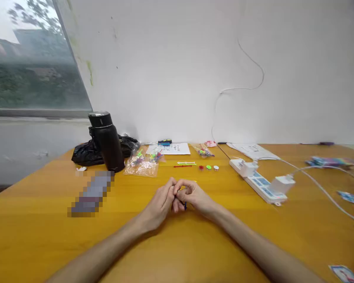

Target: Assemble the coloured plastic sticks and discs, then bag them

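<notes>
My left hand [162, 202] and my right hand [194, 195] meet over the middle of the wooden table, fingertips pressed together. Between them shows a sliver of a small dark blue piece [185, 205]; most of it is hidden by the fingers, so its kind cannot be made out. Both hands are closed around this spot. Just beyond them lie thin plastic sticks, a red one [183, 166] and a white one [186, 162] with a green one beside it. To their right sit three small round pieces: red [201, 168], green [209, 167] and white [216, 168].
A black bottle [107, 143] stands at the left by a black bag [85, 153]. Clear bags [141, 167] of colourful parts, papers [177, 149] and a screwdriver [164, 141] lie at the back. A power strip [261, 184] with white cables is on the right. A pixelated area covers something at left.
</notes>
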Demonstrator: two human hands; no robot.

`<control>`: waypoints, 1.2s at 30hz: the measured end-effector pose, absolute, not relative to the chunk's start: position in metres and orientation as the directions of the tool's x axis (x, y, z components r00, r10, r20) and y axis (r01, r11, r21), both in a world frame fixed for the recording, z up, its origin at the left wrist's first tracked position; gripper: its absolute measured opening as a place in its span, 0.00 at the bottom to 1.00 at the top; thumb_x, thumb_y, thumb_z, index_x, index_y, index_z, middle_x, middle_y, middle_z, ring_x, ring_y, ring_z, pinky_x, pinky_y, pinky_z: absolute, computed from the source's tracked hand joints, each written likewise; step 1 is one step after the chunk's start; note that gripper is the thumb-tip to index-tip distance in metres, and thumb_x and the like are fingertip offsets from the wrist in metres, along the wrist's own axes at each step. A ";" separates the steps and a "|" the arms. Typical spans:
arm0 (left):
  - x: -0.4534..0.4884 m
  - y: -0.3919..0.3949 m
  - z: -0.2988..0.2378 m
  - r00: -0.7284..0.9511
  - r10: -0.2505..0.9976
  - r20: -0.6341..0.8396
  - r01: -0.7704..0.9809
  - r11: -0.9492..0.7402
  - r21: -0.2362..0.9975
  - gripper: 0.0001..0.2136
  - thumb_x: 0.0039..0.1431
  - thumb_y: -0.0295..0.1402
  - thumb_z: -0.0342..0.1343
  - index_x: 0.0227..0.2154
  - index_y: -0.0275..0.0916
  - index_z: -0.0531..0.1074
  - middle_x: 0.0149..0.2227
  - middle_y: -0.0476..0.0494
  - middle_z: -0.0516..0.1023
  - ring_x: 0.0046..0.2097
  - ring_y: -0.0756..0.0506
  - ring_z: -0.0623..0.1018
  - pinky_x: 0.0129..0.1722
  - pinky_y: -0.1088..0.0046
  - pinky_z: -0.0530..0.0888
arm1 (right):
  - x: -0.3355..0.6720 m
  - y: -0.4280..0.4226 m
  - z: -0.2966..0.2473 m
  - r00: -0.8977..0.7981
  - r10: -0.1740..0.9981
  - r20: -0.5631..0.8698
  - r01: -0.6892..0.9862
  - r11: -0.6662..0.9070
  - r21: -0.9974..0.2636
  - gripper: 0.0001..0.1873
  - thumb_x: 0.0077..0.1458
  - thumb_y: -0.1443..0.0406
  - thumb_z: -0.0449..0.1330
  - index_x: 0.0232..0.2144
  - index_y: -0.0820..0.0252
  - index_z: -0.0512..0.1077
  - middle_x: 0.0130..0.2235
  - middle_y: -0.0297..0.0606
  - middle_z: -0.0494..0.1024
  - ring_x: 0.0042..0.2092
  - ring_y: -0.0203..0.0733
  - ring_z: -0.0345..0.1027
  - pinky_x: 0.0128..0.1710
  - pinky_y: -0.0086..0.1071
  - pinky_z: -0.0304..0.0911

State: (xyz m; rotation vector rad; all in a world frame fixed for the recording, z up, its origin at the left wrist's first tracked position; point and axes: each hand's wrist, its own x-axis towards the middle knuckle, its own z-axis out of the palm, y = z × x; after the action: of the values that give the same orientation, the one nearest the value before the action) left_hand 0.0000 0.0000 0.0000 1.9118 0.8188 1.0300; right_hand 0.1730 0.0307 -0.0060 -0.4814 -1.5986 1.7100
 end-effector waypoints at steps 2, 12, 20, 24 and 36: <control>0.001 -0.003 0.006 0.436 0.820 0.371 0.191 -0.488 0.852 0.21 0.70 0.50 0.37 0.41 0.40 0.68 0.31 0.45 0.78 0.35 0.45 0.76 0.43 0.69 0.71 | 0.175 0.031 -0.007 -0.667 0.714 0.211 -0.259 0.043 -0.965 0.13 0.61 0.57 0.62 0.36 0.60 0.67 0.26 0.39 0.82 0.23 0.32 0.68 0.25 0.24 0.60; 0.012 -0.005 0.015 0.502 0.780 0.374 0.125 -0.494 0.861 0.15 0.73 0.41 0.35 0.39 0.39 0.64 0.29 0.47 0.76 0.36 0.47 0.77 0.44 0.70 0.70 | 0.188 0.035 -0.012 -0.686 0.691 0.228 -0.283 0.035 -0.958 0.14 0.60 0.56 0.63 0.34 0.59 0.67 0.27 0.40 0.82 0.22 0.32 0.67 0.24 0.24 0.58; 0.013 -0.004 0.011 0.473 0.817 0.331 0.011 -0.380 0.925 0.15 0.71 0.43 0.40 0.40 0.39 0.65 0.30 0.46 0.76 0.36 0.46 0.77 0.43 0.70 0.70 | 0.189 0.034 -0.007 -0.696 0.691 0.193 -0.250 0.019 -0.968 0.15 0.60 0.54 0.62 0.36 0.59 0.67 0.26 0.38 0.81 0.21 0.31 0.66 0.23 0.24 0.57; 0.012 0.007 0.002 0.373 0.885 0.278 -0.103 -0.258 0.961 0.15 0.69 0.47 0.45 0.41 0.39 0.66 0.31 0.47 0.73 0.34 0.47 0.76 0.40 0.71 0.71 | 0.181 0.031 0.004 -0.611 0.759 0.224 -0.176 0.146 -0.974 0.14 0.61 0.56 0.62 0.44 0.59 0.68 0.25 0.34 0.79 0.24 0.31 0.66 0.27 0.25 0.59; 0.017 0.018 -0.009 0.350 0.906 0.238 -0.311 -0.127 0.942 0.14 0.65 0.46 0.52 0.38 0.39 0.66 0.31 0.50 0.69 0.31 0.50 0.72 0.36 0.72 0.72 | 0.176 0.015 0.014 -0.461 0.816 0.348 0.021 0.402 -0.915 0.13 0.66 0.56 0.55 0.48 0.56 0.65 0.28 0.30 0.74 0.30 0.36 0.68 0.34 0.31 0.64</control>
State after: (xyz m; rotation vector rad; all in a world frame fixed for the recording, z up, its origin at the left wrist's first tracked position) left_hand 0.0171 0.0180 -0.0087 1.2881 0.6179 1.1651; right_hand 0.1761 0.0151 0.0137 -0.7266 -1.7935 1.1550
